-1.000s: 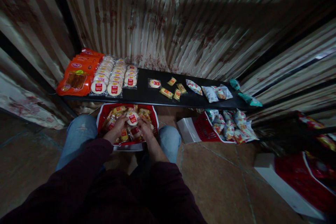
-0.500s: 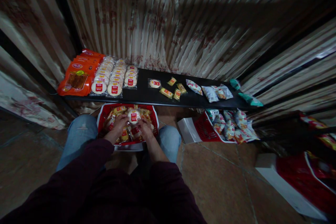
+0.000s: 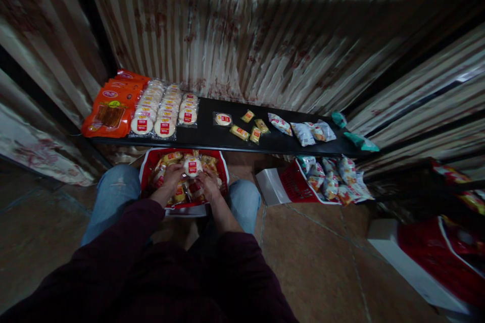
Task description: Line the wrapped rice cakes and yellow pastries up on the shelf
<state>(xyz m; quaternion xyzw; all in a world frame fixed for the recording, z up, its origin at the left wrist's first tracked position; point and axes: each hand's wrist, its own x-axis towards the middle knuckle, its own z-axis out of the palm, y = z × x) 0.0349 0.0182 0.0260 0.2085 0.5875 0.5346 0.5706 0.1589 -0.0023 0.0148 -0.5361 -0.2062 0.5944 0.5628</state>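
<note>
Pinching a round wrapped cracker (image 3: 193,167) between left hand (image 3: 173,177) and right hand (image 3: 208,182) over the red basket (image 3: 144,164), slightly nearer its far edge than a second ago.

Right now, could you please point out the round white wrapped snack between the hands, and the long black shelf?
Round white wrapped snack (image 3: 193,166): head view, printed middle.
Long black shelf (image 3: 208,135): head view, bare top.

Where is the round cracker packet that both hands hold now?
In the head view, left of centre, the round cracker packet is held between the left hand and right hand, over the red basket, below the near edge of the black shelf.
</note>
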